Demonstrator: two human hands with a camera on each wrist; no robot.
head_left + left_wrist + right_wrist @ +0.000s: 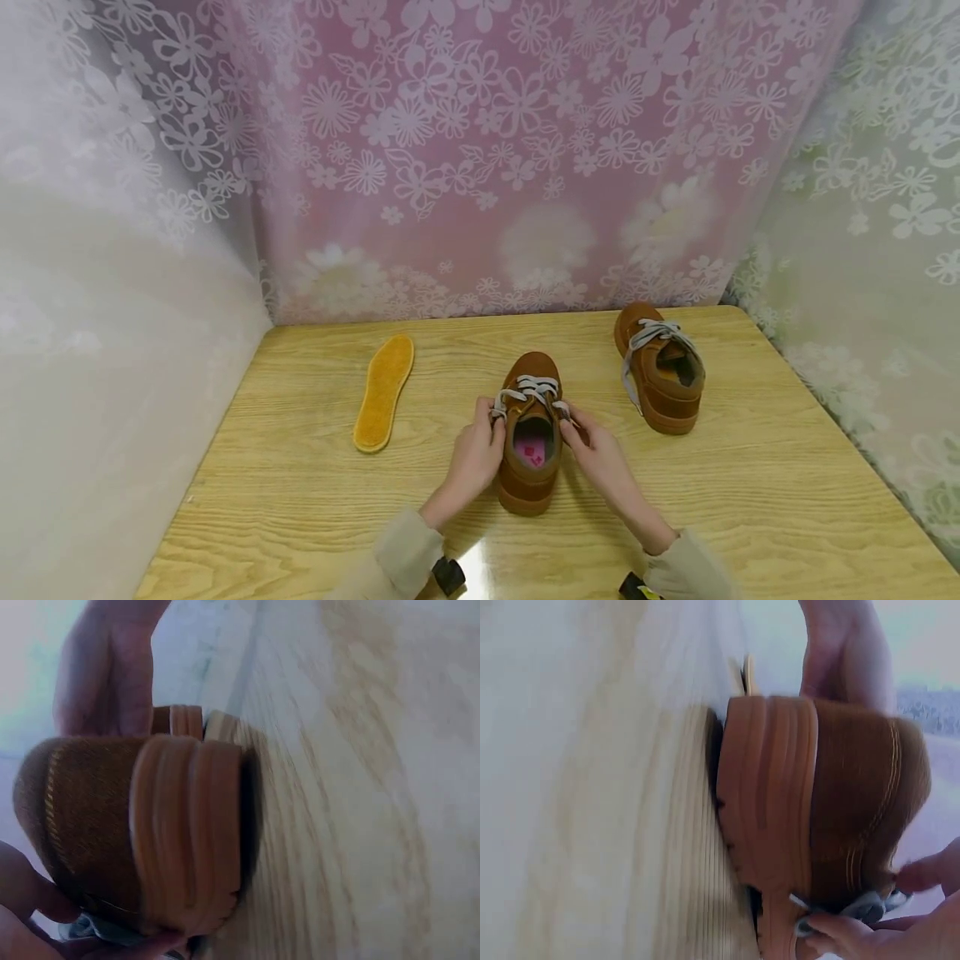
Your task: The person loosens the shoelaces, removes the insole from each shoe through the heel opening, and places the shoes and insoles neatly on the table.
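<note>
A brown suede shoe with a tan sole stands on the table between both hands, toe away from me. White-grey shoelaces cross its front, and a pink insole shows inside. My left hand pinches a lace at the shoe's left side, fingertips against the upper. On the other side, my right hand pinches the lace end between thumb and fingers. The right wrist view shows the bunched lace in those fingers. Up close in the left wrist view is the heel.
A second brown shoe with loose grey laces stands at the right back. An orange-yellow fuzzy insole lies on the left of the wooden table. Floral curtains hang behind and along both sides.
</note>
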